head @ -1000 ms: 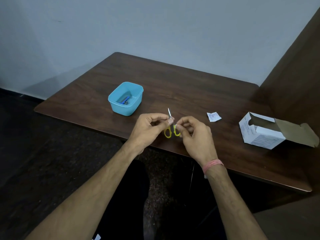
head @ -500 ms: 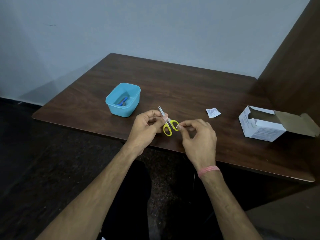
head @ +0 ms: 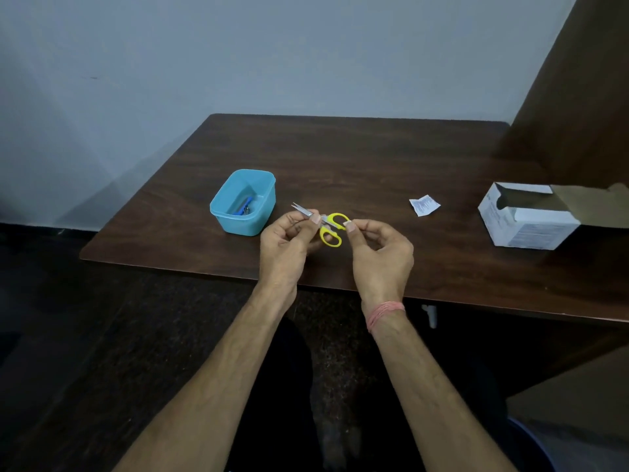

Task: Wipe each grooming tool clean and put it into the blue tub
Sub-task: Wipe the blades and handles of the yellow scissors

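Small scissors (head: pixel 331 226) with yellow handles and thin metal blades are held over the table's front part, blades pointing left toward the tub. My left hand (head: pixel 284 248) pinches the blades near the pivot. My right hand (head: pixel 379 253) pinches the upper yellow handle loop with thumb and forefinger. The blue tub (head: pixel 242 202) stands just left of my hands, with a blue-handled tool and a small metal tool lying inside. Whether a wipe lies between my left fingers and the blades is hidden.
A small white sachet (head: pixel 424 205) lies on the dark wooden table (head: pixel 357 158) to the right of my hands. An open white cardboard box (head: pixel 526 216) stands at the right edge, by a brown wall panel. The table's front edge runs under my wrists.
The scissors have tipped from blades pointing up to blades pointing left toward the tub. Both hands kept their hold and shifted slightly away from me over the table.
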The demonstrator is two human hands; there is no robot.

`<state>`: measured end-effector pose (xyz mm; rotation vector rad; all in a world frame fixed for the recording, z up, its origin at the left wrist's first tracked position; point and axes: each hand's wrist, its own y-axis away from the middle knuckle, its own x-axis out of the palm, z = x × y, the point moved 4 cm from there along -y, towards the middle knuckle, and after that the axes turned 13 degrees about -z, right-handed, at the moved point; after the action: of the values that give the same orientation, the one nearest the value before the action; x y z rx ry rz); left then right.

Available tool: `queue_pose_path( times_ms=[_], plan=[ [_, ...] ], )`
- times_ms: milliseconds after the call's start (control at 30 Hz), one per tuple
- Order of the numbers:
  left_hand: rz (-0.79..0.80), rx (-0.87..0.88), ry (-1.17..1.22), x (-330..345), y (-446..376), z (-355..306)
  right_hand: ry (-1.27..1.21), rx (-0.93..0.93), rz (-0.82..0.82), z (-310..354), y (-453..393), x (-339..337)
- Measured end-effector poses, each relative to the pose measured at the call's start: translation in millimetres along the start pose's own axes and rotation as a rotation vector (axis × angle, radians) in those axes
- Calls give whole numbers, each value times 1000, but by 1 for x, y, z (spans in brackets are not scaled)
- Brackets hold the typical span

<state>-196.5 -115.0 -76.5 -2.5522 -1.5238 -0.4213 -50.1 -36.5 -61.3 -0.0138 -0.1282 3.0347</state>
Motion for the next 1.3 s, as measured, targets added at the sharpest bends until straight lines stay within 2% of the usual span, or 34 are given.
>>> queue_pose_path(
  times_ms=[200, 400, 500, 567, 633, 800, 1000, 1067, 1200, 1300],
  plan=[
    [47, -24, 30, 0, 3, -2, -57, 100, -135, 0, 15, 6],
    [52, 13, -6, 0, 6, -1, 154, -215, -88, 6, 27, 5],
    [27, 5, 32, -2, 4, -2, 189, -262, -79, 7, 20, 4],
    [25, 13, 47, -2, 3, -1, 173, -184, -69, 3, 11, 1],
    [42, 18, 58, -3, 2, 0, 108, -68, 31, -3, 5, 4],
    [44, -12, 103, -1, 2, -2, -246, 299, 210, -6, -5, 12],
    [63, -34, 66, -2, 2, -3, -310, 387, 328, -9, -15, 11],
    [59, -25, 36, -3, 2, -3, -290, 362, 346, -9, -21, 9],
    [104, 16, -33, -3, 3, -1, -81, 159, 501, -3, -27, 11],
    [107, 7, -54, -4, 3, 1, -67, 11, 465, 6, -37, 8]
  ],
)
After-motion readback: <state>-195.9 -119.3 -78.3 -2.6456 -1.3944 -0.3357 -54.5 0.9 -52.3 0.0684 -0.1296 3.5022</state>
